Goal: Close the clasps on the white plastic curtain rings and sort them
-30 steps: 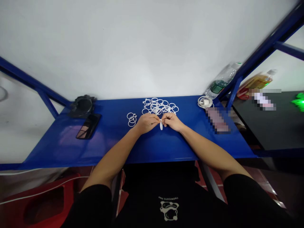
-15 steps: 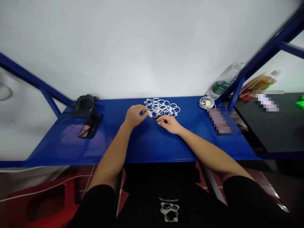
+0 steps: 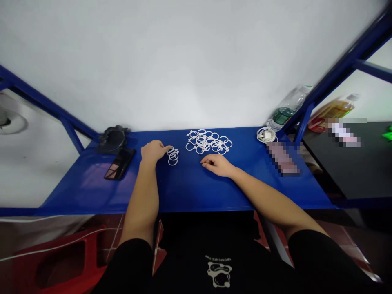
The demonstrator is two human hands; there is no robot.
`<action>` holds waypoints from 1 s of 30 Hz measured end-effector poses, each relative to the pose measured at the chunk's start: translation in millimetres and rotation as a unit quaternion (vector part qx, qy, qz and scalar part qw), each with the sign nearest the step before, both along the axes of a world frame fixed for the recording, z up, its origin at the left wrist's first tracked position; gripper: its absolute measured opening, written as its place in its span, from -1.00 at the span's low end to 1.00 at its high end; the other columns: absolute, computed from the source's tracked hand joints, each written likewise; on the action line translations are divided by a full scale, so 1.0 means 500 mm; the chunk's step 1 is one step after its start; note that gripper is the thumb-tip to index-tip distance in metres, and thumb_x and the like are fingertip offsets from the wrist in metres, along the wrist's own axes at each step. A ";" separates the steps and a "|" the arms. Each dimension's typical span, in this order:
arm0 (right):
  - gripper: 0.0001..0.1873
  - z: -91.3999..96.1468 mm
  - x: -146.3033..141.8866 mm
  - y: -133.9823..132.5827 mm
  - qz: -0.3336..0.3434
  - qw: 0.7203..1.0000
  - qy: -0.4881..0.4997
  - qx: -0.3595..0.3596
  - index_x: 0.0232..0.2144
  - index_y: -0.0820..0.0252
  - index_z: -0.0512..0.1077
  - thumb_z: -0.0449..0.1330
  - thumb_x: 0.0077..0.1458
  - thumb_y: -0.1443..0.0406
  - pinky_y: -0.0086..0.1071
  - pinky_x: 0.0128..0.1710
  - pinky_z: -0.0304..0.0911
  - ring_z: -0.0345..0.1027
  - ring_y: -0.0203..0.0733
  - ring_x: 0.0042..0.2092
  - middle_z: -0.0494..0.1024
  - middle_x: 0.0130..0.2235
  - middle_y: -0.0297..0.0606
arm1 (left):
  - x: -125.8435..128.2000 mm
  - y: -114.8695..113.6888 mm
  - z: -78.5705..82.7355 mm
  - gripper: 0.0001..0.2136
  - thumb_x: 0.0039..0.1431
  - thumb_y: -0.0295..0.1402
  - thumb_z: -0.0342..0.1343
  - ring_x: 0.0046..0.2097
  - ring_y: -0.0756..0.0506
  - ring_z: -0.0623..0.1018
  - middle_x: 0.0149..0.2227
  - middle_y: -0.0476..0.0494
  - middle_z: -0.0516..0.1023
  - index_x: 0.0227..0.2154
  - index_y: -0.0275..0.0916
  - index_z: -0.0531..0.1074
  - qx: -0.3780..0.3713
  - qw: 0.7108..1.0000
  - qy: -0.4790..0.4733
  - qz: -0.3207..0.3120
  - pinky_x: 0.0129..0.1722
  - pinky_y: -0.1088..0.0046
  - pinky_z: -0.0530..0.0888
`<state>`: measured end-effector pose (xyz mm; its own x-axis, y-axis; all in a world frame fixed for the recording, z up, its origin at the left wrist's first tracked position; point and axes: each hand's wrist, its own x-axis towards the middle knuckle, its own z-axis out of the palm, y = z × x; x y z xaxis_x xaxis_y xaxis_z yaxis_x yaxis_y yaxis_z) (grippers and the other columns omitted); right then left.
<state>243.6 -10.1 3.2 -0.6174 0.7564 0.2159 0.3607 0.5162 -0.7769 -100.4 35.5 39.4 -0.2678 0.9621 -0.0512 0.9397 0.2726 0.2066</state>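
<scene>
My left hand [image 3: 153, 152] is closed, thumb and fingertips pinching the edge of several small white rings [image 3: 173, 156] that fan out over the table to its right. Each ring is thin and round with a small knob on its rim, like a curtain ring. A larger heap of the same white rings [image 3: 209, 141] lies overlapping near the wall, right of the held ones. In front of this heap rests my right hand [image 3: 218, 165], its fingers loosely curled together with nothing seen in them. The left fingertips are partly hidden behind the hand.
The blue table [image 3: 190, 192] meets a white wall. At left lie a black phone [image 3: 120, 164] and a dark crumpled item [image 3: 112, 139]. At right are a coiled white cable with charger [image 3: 267, 135], a plastic bottle [image 3: 288, 109] and a blurred-out object [image 3: 282, 158]. Blue frame bars flank both sides.
My left hand has moved left from the heap, bringing several white rings along beside its thumb. My right hand has stayed almost in place. The view has shifted slightly.
</scene>
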 end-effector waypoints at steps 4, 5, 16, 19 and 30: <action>-0.86 -0.001 0.000 0.000 0.001 1.000 -0.001 0.007 -0.14 0.14 0.63 0.28 0.31 0.29 -0.38 -0.25 0.28 0.47 -0.26 -0.35 0.64 -0.36 -0.34 | 0.044 -0.007 -0.007 -0.73 0.26 -0.04 0.31 0.04 -0.38 0.59 -0.06 -0.29 0.69 -0.20 -0.13 0.66 0.128 0.990 -0.012 -0.058 0.06 0.04 0.45; -0.87 -0.002 0.000 0.001 0.001 1.000 -0.001 0.007 -0.15 0.14 0.64 0.28 0.31 0.29 -0.38 -0.25 0.28 0.47 -0.26 -0.35 0.64 -0.36 -0.34 | 0.063 -0.010 -0.013 -0.75 0.31 -0.08 0.27 0.07 -0.37 0.58 -0.01 -0.29 0.68 -0.15 -0.13 0.66 0.160 0.983 -0.020 -0.088 0.09 0.04 0.44; -0.88 -0.008 -0.001 0.004 0.003 1.000 -0.005 0.012 -0.16 0.15 0.63 0.28 0.29 0.30 -0.39 -0.26 0.28 0.47 -0.26 -0.36 0.64 -0.37 -0.34 | 0.182 -0.025 -0.062 -0.72 0.38 -0.33 0.20 0.09 -0.30 0.58 0.05 -0.20 0.71 0.09 -0.07 0.63 0.135 0.940 -0.018 -0.314 0.14 0.07 0.35; -0.87 -0.006 -0.001 0.004 0.002 1.000 -0.007 0.008 -0.15 0.15 0.63 0.28 0.30 0.29 -0.39 -0.26 0.28 0.48 -0.26 -0.36 0.64 -0.36 -0.33 | 0.181 -0.027 -0.057 -0.70 0.38 -0.30 0.19 0.01 -0.29 0.62 -0.08 -0.21 0.73 0.11 -0.10 0.63 0.125 0.944 -0.012 -0.303 0.09 0.10 0.37; -0.77 -0.002 0.002 0.000 -0.027 0.999 0.032 0.025 -0.04 0.14 0.61 0.23 0.33 0.24 -0.36 -0.26 0.32 0.44 -0.25 -0.37 0.63 -0.33 -0.31 | 0.186 -0.036 -0.035 -0.85 0.23 -0.38 0.20 -0.31 -0.12 0.62 -0.30 -0.11 0.72 -0.22 -0.18 0.67 0.169 0.932 -0.184 -0.262 -0.19 0.31 0.52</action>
